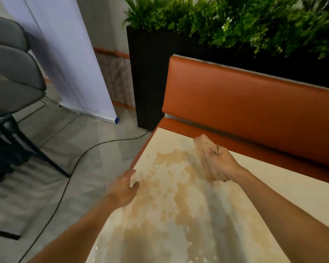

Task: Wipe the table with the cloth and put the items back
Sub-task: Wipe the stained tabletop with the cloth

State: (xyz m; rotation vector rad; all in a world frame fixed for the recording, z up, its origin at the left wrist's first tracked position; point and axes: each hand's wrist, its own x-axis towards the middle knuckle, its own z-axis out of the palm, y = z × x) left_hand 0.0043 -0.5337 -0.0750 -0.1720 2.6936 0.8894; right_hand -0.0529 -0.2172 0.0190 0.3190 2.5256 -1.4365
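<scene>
Mid-wipe: your right hand (217, 166) grips the bunched cloth (204, 145) on the table (292, 179), beside the spill (171, 186). Left hand (124, 188) lies open at the edge. Next, sweep through the puddle.

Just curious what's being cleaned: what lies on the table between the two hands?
In the head view, a tan puddle of spilled liquid covers the table between the left hand at its edge and the right hand gripping the cloth.

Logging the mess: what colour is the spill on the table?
The spill is light brown, on a cream table; head view shows it best.
</scene>
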